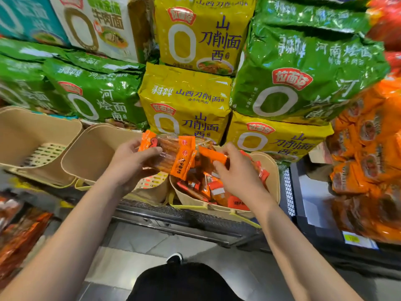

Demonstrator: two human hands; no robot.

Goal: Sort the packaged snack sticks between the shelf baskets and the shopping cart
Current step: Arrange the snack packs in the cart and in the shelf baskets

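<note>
Over the right-hand basket [274, 170] our left hand [128, 164] grips a bundle of snack sticks [171, 155], our right hand [236, 172] pinches another pack [211, 157], so next we carry them cartward.

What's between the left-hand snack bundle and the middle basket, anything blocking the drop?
Nothing visible. The left hand holds the snack bundle over the gap between the middle basket and the right basket. The middle basket's opening shows only its perforated floor. The right hand holds another pack over the right basket.
</note>
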